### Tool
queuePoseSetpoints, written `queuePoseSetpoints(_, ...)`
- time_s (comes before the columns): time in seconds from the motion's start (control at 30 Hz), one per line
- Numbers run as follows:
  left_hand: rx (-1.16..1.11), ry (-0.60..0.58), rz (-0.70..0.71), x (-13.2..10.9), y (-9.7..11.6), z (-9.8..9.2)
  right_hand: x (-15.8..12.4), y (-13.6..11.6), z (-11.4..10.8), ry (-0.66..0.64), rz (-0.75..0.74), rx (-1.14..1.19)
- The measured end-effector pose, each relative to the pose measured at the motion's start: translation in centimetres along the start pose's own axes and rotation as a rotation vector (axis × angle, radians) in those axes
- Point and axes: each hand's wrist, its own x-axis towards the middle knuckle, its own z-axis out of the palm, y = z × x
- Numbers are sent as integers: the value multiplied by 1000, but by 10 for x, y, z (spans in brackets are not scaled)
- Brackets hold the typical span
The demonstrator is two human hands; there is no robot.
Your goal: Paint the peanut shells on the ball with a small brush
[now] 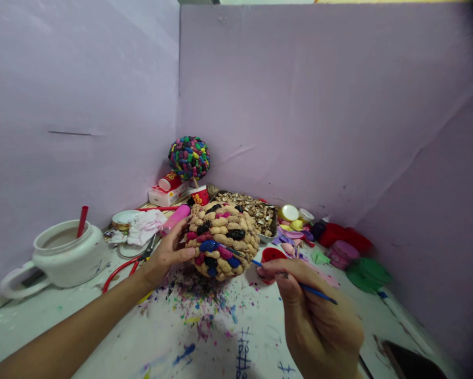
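Head view — brush (319, 293) across edge of ball (219, 230)

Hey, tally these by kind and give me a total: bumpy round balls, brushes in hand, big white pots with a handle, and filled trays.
Bumpy balls: 2, the peanut ball and the multicoloured ball
Held brushes: 1, the blue brush
Handled pots: 1, the white pot
Filled trays: 1, the tray
Total: 5

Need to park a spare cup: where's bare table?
Table between left forearm and right hand, in front of the peanut-covered ball: paint-spattered, but nothing stands there. Also front left, between white pot and left forearm. Crowded: behind the ball around the tray, and rightward to the green container.
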Motion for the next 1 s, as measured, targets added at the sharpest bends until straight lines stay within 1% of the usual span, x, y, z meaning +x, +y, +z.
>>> queuePoseSetpoints(0.33, 25, 23, -11, 0, 0, -1, 1, -3, -2, -34, -13, 0)
queuePoseSetpoints(0.5, 6, 16, -18, 0, 4, 3, 2, -2, -1, -12, -31, -1)
queuePoseSetpoints(0.63, 19, 1, -6, 0, 3, 2, 1, -2, -1, -20, -28, -7)
queuePoseSetpoints(0.73, 49, -6, 17, 0, 1, 0, 0, -2, 0, -31, -36, 19)
queuePoseSetpoints(0.83, 106, 19, 21, 0, 1, 0, 0, -2, -1, -59, -24, 54)
queuePoseSetpoints(0.9, 142, 35, 14, -1, 2, 1, 0, -3, -1, -58, -28, 62)
queuePoseSetpoints(1.0, 197, 58, 7, -3, 6, 8, 1, -5, -3, -22, -43, 44)
